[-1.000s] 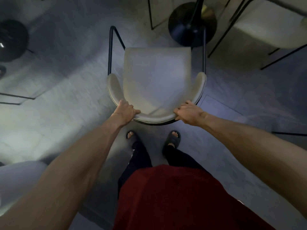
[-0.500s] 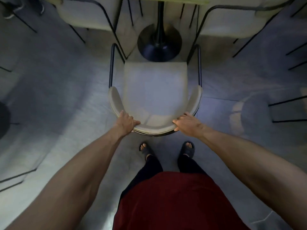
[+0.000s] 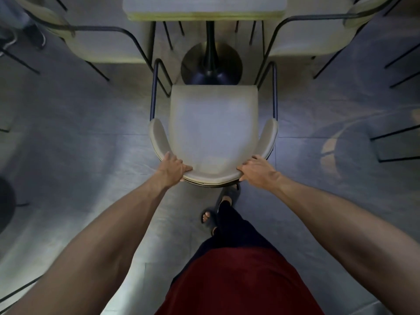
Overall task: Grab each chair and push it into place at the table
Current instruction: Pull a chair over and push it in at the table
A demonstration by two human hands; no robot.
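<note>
Now closer to the table (image 3: 204, 10) than a second ago, the pale chair (image 3: 213, 130) rolls forward toward the pedestal base (image 3: 211, 64), left hand (image 3: 172, 169) and right hand (image 3: 255, 170) both clamped on its curved backrest, leaving, by appearances, only a short push.

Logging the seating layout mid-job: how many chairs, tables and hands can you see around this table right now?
Chairs: 3 – held chair, left chair, right chair
Tables: 1 – table
Hands: 2 – left hand, right hand, both gripping the backrest
Total: 6
</note>
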